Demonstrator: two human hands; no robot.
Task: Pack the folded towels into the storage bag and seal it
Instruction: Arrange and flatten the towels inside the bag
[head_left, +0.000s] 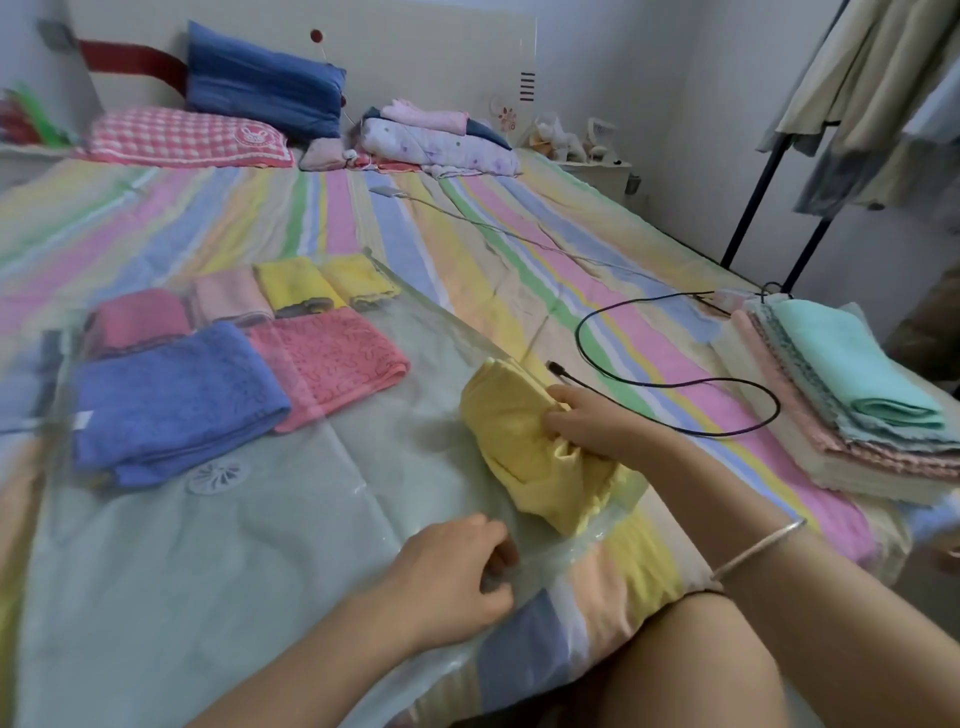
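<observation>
Right hand (597, 426) grips towel (519, 457); left hand (452, 571) pinches bag (208, 545), fingertips hidden.

Yellow towel (524, 441), blue towel (171, 395), patterned pink towel (327, 364), pastel-striped bedsheet (467, 249), seemingly clear bag (234, 545).

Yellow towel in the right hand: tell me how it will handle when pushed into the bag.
Probably floppy: the yellow towel bunches and wrinkles under the right hand. Likely light, since one hand manages it. Its cloth may drag rather than slide on the plastic of the storage bag.
</observation>
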